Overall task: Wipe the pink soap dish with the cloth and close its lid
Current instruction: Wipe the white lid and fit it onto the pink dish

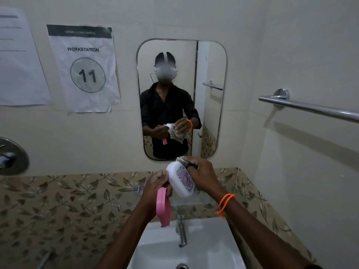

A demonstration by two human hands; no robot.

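Observation:
The soap dish hangs open above the sink. Its white lid (179,181), printed with a purple pattern, stands raised, and its pink base (163,207) swings down below. My left hand (157,186) grips the dish where the two halves meet. My right hand (202,176) presses against the far side of the lid, closed on a cloth (183,160) of which only a small grey edge shows above my fingers. The mirror shows the crumpled cloth under that hand.
A white sink (219,247) with a chrome tap (181,228) lies directly below my hands. A mirror (181,99) hangs on the wall ahead. A chrome towel bar (310,107) juts out at the right. Paper signs (83,68) are taped at the left.

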